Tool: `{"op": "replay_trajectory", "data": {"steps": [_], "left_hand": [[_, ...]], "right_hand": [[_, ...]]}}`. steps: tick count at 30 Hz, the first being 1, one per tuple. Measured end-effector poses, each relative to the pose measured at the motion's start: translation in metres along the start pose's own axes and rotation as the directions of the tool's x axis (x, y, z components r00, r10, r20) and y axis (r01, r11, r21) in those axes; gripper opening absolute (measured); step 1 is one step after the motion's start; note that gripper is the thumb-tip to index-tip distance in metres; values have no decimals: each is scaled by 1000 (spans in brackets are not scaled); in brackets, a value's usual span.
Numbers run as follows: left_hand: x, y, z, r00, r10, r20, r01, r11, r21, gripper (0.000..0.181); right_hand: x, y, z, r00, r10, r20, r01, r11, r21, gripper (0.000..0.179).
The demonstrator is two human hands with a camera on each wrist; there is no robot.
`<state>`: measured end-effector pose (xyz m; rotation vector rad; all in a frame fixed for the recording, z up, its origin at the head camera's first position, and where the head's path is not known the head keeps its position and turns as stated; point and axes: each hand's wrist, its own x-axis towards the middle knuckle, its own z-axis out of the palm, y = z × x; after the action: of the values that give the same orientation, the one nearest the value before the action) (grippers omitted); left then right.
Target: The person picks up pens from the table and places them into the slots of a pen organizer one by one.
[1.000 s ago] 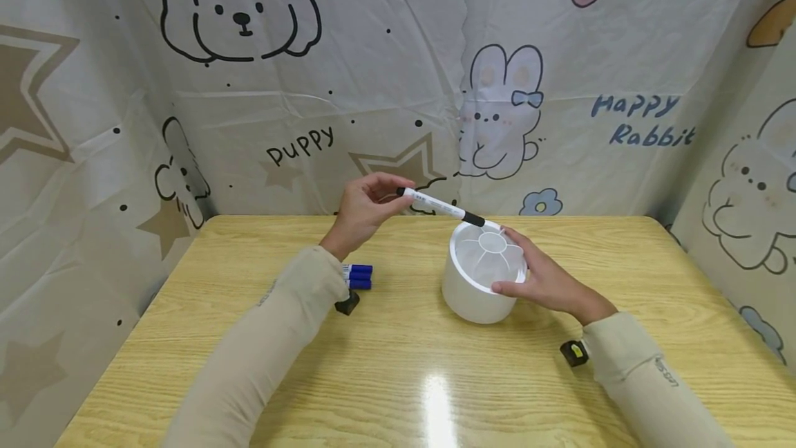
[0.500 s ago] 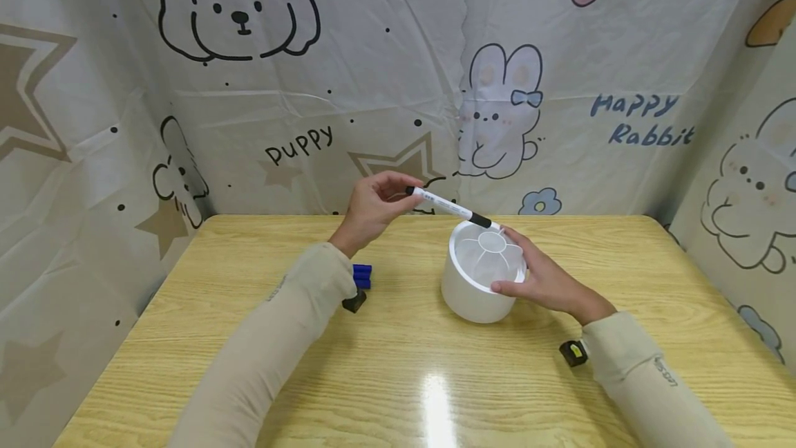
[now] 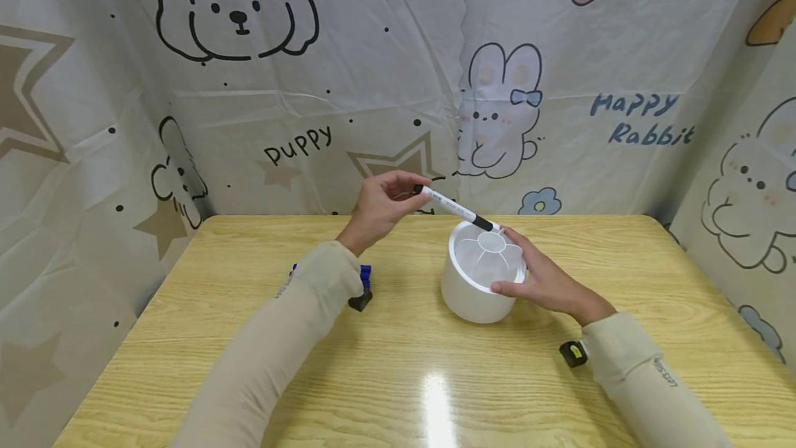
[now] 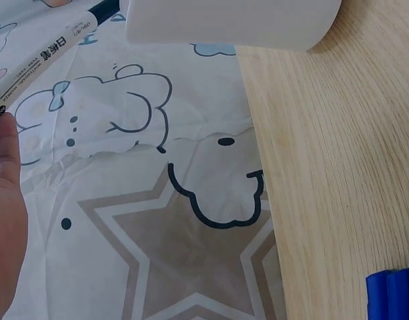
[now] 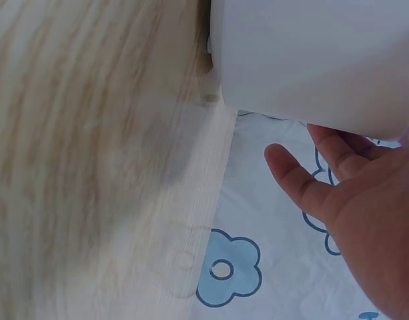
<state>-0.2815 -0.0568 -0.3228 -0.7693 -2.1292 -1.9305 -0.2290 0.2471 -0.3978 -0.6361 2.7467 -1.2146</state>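
My left hand (image 3: 382, 207) pinches the end of a white whiteboard marker (image 3: 457, 209) with black ends. Its lower black end touches or hangs just over the far rim of a round white pen holder (image 3: 475, 304); I cannot tell which. The holder stands on the table, with thin walls dividing its inside round a central ring. Around its right side lies my right hand (image 3: 547, 278), thumb at the near rim and fingers at the far side. The left wrist view shows the marker (image 4: 47, 57) slanting up to the holder (image 4: 231, 23).
Several blue-capped markers (image 3: 365, 275) lie on the table, partly hidden by the left sleeve. A dark camera block (image 3: 361, 299) hangs under the left wrist, another (image 3: 573, 353) under the right. A patterned cloth (image 3: 385, 54) rises behind the wooden table (image 3: 398, 365).
My left hand has moved right with the marker, bringing its lower end further over the pen holder's far rim. The right hand and the pen holder have stayed in place.
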Motion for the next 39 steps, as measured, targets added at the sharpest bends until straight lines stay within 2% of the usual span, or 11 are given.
{"op": "replay_trajectory", "data": {"steps": [4,11,19,26,31,39], "left_hand": [[2,1,4,1000,3,9,-3,1000,-4,22],[6,2,12,1000,-2,4,2,1000,-3,25],[10,3,20,1000,2,2,-2,1000,-4,28],[10,2,26,1000,-3,-5,3,999,-45,28],[10,-1,31,999,-11,-42,7,997,-76,24],[11,0,40,998,-21,-52,18,999,-45,21]], "right_hand": [[0,0,0,1000,5,11,-5,1000,6,104],[-1,3,0,999,-40,31,40,999,0,103],[-4,5,0,998,-57,33,57,998,-8,105],[-4,5,1,999,-13,37,12,1000,2,106],[-3,5,0,999,-5,40,6,1000,-11,108],[-4,5,1,999,-15,30,15,1000,-2,109]]}}
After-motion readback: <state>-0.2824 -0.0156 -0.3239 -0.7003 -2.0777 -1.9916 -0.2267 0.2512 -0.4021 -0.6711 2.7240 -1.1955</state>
